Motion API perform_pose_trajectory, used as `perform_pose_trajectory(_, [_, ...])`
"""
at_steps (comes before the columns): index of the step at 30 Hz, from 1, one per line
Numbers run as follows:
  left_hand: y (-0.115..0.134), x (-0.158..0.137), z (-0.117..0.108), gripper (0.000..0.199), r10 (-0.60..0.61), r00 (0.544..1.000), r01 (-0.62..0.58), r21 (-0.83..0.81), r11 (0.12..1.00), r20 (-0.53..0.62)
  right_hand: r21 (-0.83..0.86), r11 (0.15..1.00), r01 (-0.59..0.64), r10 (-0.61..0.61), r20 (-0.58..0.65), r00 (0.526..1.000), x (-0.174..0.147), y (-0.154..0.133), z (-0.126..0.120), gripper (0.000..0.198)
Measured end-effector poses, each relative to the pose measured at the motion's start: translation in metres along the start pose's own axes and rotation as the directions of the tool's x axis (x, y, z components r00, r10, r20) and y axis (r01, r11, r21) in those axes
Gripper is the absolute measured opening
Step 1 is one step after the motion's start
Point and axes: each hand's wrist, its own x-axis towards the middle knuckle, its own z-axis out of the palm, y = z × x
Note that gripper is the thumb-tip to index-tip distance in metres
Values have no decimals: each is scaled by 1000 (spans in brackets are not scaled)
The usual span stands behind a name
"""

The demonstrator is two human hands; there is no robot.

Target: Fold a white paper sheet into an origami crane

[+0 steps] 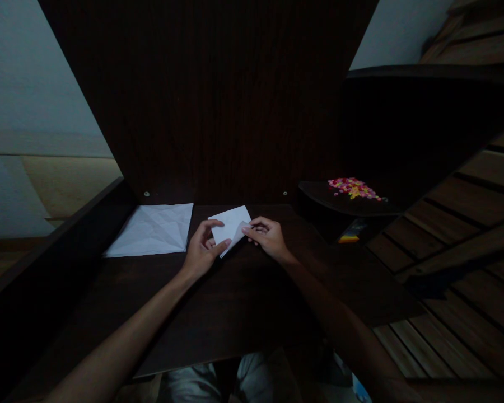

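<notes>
A person's left hand (201, 247) clamps a small white paper (231, 220) to the right of a larger creased sheet (155, 229), the right hand (270, 235) pinching the paper's turned-over corner; well right of that sheet, what may be confetti (355, 189) dots a dim shelf (319, 195).

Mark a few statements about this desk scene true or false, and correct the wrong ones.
1. The left hand and right hand both hold the small white paper. True.
2. The larger creased paper lies right of the hands. False: it lies left of them.
3. Pink and yellow pieces lie on the curved shelf. True.
4. The small white paper has no fold. False: a flap is turned over, its tip at the right hand.
</notes>
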Motion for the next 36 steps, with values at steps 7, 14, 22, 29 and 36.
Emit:
perform_pose_trajectory(7, [-5,1,-6,23,-75,997,77,211,975,-17,-2,999,37,-37,-46,998,-2,-1,4,37])
perform_pose_trajectory(14, [-5,0,-2,29,-97,995,102,215,971,-37,-6,997,81,-82,-63,995,-2,-1,6,35])
perform_pose_trajectory(22, [-9,-1,-2,22,-32,999,41,274,961,-37,6,995,101,-100,-124,987,-3,-3,7,34])
perform_pose_trajectory(29, [-7,0,-3,21,-19,999,9,303,953,30,21,992,124,-119,-164,979,-3,-4,9,33])
perform_pose_trajectory(36, [-6,0,-3,21,-21,996,0,241,970,88,30,992,122,-112,-222,968,-3,-7,9,30])
